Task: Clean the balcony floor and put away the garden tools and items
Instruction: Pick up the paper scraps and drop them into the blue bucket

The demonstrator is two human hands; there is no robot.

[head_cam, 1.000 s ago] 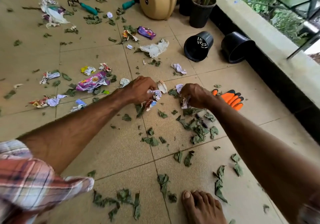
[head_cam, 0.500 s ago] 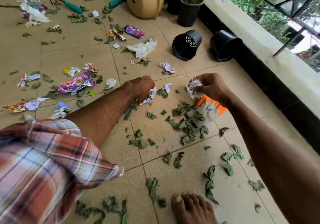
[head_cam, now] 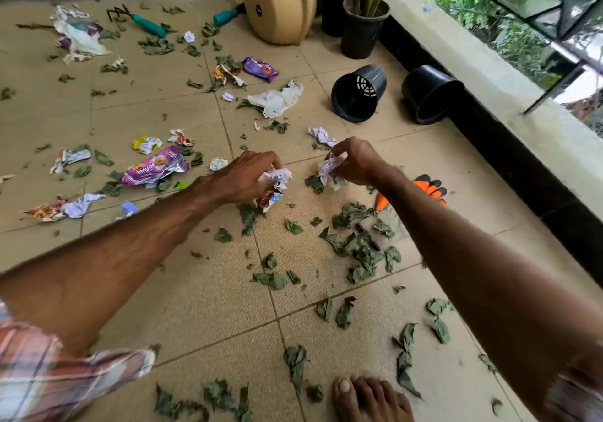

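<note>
Beige floor strewn with leaves and wrappers. Paper wad gripped in left hand; scrap pinched by right hand. Glove seen beside right forearm. Pots tipped over near ledge. Rake left lying far back.

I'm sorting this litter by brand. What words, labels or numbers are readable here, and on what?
No text reads clearly.
Large purple wrapper: white lettering, upside down, too blurred to read.
Small purple wrapper: print too small.
Tan container: dark logo, too small.
</note>
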